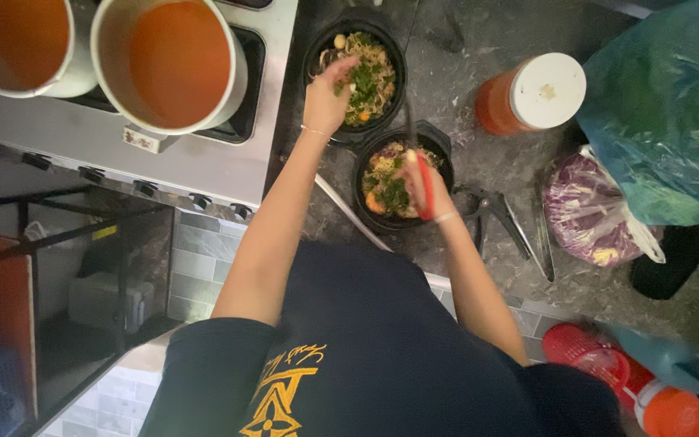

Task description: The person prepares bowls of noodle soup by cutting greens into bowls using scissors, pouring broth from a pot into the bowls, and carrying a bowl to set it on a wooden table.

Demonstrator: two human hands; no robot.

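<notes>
1. Head view: left hand (325,97) hovers at the far bowl (317,50), fingers pinched on green herbs (363,81) over the noodles
2. Right hand (424,188) is closed on red scissors (425,184) above the near bowl (442,146) on the dark surface (479,154)
3. Judging by this, garnishing is in hand; next calls for letting the pinch fall evenly
4. Two pots (173,63) of orange broth sit left

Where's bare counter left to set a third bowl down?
One free patch: dark counter behind the bowls, left of the orange jar with the white lid. Another: the strip in front of the tongs. Crowded: far bowl under the left hand, near bowl under the right hand, and the right side, with purple cabbage and a blue bag.
</notes>
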